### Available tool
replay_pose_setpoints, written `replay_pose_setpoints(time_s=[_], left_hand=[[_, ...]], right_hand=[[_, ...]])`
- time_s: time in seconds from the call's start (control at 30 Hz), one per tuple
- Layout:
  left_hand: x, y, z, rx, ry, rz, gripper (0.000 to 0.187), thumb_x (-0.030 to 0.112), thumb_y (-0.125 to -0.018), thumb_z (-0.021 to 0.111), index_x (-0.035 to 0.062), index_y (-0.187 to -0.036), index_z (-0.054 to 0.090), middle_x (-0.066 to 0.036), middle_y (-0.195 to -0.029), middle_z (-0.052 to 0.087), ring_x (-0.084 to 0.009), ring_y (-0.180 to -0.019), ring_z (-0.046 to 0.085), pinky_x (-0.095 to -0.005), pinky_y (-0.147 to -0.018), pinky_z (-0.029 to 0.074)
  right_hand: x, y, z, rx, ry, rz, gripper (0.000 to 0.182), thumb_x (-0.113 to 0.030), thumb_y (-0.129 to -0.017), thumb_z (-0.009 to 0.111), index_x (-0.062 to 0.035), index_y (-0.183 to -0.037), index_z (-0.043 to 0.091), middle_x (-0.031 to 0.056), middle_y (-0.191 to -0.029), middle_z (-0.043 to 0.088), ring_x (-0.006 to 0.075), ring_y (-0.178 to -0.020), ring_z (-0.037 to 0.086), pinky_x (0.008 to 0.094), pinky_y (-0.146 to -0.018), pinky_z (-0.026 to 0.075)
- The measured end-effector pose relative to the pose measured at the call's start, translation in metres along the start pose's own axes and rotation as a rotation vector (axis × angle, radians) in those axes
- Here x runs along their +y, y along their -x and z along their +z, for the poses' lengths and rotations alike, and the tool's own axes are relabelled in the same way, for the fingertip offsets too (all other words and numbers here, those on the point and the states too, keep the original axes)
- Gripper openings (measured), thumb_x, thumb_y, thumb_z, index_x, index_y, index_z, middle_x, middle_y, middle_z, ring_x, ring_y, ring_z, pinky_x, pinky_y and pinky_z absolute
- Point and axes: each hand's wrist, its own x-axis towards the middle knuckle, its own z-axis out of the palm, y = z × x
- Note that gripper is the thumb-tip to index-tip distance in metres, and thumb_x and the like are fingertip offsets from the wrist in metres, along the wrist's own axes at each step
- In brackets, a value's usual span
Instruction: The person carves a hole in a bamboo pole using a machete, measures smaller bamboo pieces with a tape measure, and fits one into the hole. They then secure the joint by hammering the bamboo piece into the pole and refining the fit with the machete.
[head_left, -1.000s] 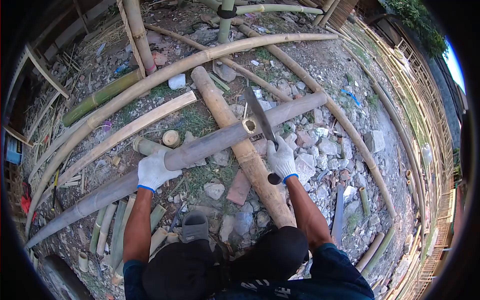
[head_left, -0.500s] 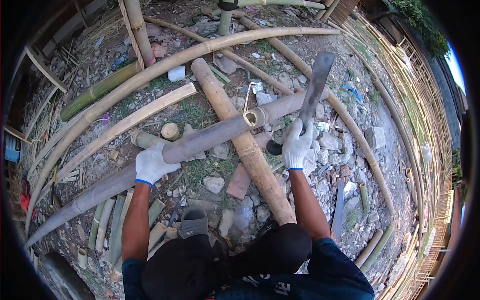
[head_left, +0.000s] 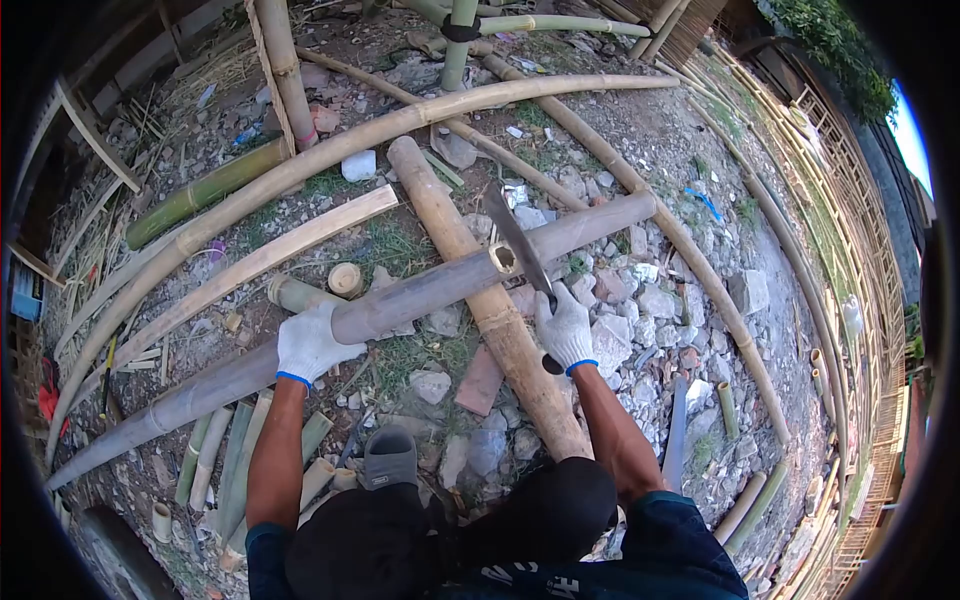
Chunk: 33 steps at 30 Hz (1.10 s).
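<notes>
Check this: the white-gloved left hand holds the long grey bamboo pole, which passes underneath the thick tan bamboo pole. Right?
No: the white-gloved left hand does hold the long grey bamboo pole, but the head view shows it crossing over the thick tan bamboo pole, not underneath.

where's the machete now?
Head view, just right of centre: the machete is in the right hand, its blade over the grey pole, just right of the hole.

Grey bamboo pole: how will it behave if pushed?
Likely stiff: the grey pole looks thick, with no visible sag. Probably light for its size, since the cut opening looks hollow. Might roll or pivot, being round and lying across the tan pole beneath.
</notes>
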Motion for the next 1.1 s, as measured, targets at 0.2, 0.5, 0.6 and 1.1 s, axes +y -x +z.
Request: replay_pose_setpoints(time_s=[0.2, 0.5, 0.6, 1.1], left_hand=[[0.002, 0.002, -0.004, -0.045, -0.029, -0.027, 0.078, 0.065, -0.065, 0.085, 0.0113, -0.119, 0.071, -0.017, -0.105, 0.078, -0.0344, -0.098, 0.076, -0.0460, -0.087, 0.060], [0.001, 0.001, -0.001, -0.001, -0.023, -0.019, 0.075, 0.063, -0.066, 0.086, 0.0136, -0.121, 0.072, -0.014, -0.101, 0.079, -0.0337, -0.093, 0.077, -0.0450, -0.085, 0.061], [0.003, 0.005, -0.001, -0.018, -0.018, -0.013, 0.076, 0.063, -0.065, 0.086, 0.0139, -0.122, 0.072, -0.015, -0.103, 0.079, -0.0337, -0.094, 0.077, -0.0451, -0.086, 0.061], [-0.002, -0.002, 0.001, -0.025, -0.031, -0.035, 0.079, 0.064, -0.065, 0.085, 0.0151, -0.125, 0.071, -0.017, -0.106, 0.078, -0.0342, -0.098, 0.076, -0.0449, -0.089, 0.060]], right_hand=[[-0.035, -0.006, -0.010, 0.277, -0.282, 0.195, 0.025, -0.027, -0.105, 0.060, -0.0020, -0.104, 0.063, 0.0255, -0.078, 0.068, 0.0465, -0.073, 0.069, 0.0534, -0.067, 0.052], [-0.057, -0.030, -0.043, 0.303, -0.418, 0.246, 0.027, -0.029, -0.106, 0.061, -0.0022, -0.104, 0.064, 0.0201, -0.073, 0.065, 0.0383, -0.068, 0.068, 0.0474, -0.065, 0.051], [0.019, 0.010, 0.030, -0.080, -0.013, 0.089, 0.029, -0.030, -0.103, 0.060, -0.0039, -0.113, 0.068, 0.0263, -0.084, 0.070, 0.0464, -0.083, 0.072, 0.0541, -0.078, 0.053], [-0.033, -0.029, -0.028, 0.068, -0.247, 0.191, 0.035, -0.031, -0.104, 0.059, 0.0001, -0.116, 0.067, 0.0218, -0.080, 0.066, 0.0404, -0.076, 0.067, 0.0522, -0.074, 0.051]])
